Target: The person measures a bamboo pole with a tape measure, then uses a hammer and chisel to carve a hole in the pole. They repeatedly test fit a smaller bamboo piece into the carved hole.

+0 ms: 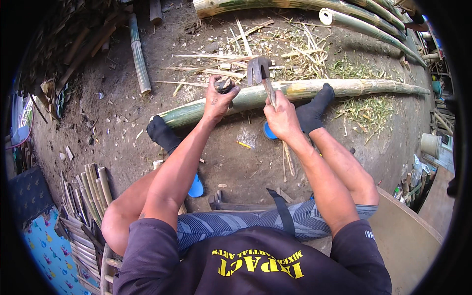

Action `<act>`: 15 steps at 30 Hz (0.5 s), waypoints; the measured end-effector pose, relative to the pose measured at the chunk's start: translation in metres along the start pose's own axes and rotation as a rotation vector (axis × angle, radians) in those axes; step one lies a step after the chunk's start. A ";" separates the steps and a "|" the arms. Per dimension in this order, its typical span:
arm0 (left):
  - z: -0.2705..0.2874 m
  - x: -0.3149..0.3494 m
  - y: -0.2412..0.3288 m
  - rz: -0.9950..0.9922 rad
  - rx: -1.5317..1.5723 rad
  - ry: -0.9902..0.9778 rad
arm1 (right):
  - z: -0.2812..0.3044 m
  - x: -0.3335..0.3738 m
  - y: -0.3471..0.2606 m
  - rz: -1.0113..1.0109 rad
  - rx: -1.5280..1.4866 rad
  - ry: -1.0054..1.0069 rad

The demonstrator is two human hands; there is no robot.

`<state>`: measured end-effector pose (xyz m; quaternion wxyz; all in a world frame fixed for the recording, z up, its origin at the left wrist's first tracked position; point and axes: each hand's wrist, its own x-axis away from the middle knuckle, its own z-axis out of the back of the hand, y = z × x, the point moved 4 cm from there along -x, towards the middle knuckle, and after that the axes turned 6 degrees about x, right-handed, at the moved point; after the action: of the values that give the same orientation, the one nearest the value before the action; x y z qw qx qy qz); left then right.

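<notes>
A long green bamboo pole lies across the ground in front of me, with my black-socked feet against it. My right hand is closed around the wooden handle of a claw hammer. The dark metal head is raised above the pole, to the right of my left hand. The fingers of my left hand wrap round a dark, blunt-topped object over the pole; its lower part is hidden, and its kind does not show. The hammer head and this object are apart.
Bamboo shavings and split strips litter the ground beyond the pole. More bamboo poles lie at the far right. A shorter bamboo piece rests at far left. Cut bamboo lengths stand at left. A yellow pencil-like stick lies nearby.
</notes>
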<state>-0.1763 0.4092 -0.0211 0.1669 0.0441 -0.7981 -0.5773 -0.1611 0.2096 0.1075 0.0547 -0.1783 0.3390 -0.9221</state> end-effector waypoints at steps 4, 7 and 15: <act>-0.005 0.004 -0.003 0.073 -0.073 -0.052 | 0.004 -0.003 -0.014 0.048 -0.007 -0.001; -0.007 0.006 -0.003 0.103 0.032 -0.051 | 0.008 -0.007 -0.032 0.123 0.008 -0.017; -0.009 -0.006 -0.008 0.137 0.099 -0.110 | 0.008 -0.020 -0.059 0.262 0.226 -0.079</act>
<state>-0.1691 0.4004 -0.0273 0.1592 -0.0342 -0.8346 -0.5262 -0.1384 0.2544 0.1450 0.2076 -0.1614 0.2510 -0.9316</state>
